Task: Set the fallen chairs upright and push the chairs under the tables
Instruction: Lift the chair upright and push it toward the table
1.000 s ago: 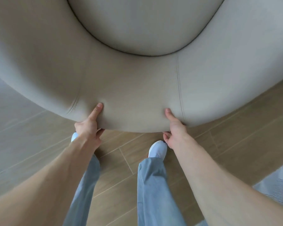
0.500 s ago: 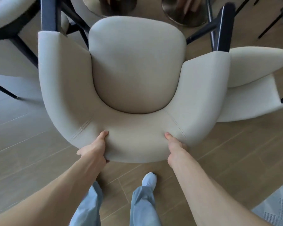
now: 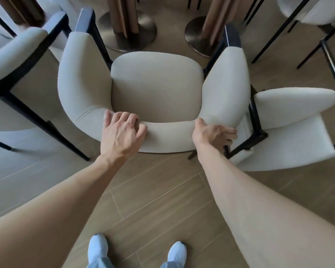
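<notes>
A cream upholstered chair (image 3: 157, 84) with black legs stands upright in front of me, its seat facing two round metal table bases. My left hand (image 3: 122, 132) lies over the top of the curved backrest with fingers draped onto its inner side. My right hand (image 3: 213, 132) grips the backrest's right corner, thumb on top and fingers wrapped round the outside. A second cream chair (image 3: 290, 128) lies tipped on its side against the right of the upright one.
Another cream chair (image 3: 21, 78) stands close on the left. Two table pedestals, the left one (image 3: 128, 26) and the right one (image 3: 207, 33), rise just beyond the seat. A further chair (image 3: 313, 10) is at the top right. Wooden floor and my feet (image 3: 135, 250) lie below.
The chair has swung from tilted toward me to upright on its legs and sits farther away. Both hands shifted from beneath the backrest to its top edge. I have stood up taller.
</notes>
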Available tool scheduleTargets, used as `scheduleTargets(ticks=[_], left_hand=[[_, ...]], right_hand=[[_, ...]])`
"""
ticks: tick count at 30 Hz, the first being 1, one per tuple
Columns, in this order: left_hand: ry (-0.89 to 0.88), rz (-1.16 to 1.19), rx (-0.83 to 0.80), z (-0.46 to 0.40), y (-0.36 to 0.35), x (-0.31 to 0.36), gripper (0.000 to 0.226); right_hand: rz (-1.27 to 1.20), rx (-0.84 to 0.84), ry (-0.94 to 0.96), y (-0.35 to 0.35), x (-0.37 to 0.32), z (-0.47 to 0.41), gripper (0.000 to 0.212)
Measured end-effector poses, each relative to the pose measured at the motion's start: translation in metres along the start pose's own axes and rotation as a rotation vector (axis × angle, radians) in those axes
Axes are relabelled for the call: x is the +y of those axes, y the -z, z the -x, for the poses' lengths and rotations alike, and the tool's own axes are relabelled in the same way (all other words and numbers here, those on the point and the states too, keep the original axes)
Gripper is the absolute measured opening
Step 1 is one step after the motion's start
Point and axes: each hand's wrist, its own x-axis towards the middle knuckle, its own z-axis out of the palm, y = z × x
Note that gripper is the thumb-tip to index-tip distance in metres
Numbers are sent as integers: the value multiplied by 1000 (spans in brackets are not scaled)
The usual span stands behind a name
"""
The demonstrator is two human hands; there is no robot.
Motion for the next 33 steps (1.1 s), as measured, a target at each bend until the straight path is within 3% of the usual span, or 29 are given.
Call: scheduleTargets(ticks=[2,5,8,11,24,27,29,33], left_hand=[[-29,-114,6,-17,-6,2,46],[-96,-190,14,-49,-1,2,39],[-152,-150,-49,-87,5,4,32],[-164,-150,-13,-101,-1,-1,29],[-215,-149,-3,-99,-4,-5,41],[-228,-141,-16,-98,-4,-3,40],[-193,-147,-78,-101,-1,-5,42],[-65,9,-395,-116,27,21,44]], right_hand=[[-12,28,14,-9,-15,-10,105],[-21,64,45,-20,-37,-23,104],[-19,66,58,-27,-59,-35,104],[-16,95,47,-36,-68,-43,105],[90,47,-5,-25,-76,-42,114],[100,-80,15,-8,-76,-43,118],[148,-270,76,7,-74,-46,120],[215,-506,259,79,-56,-42,96]])
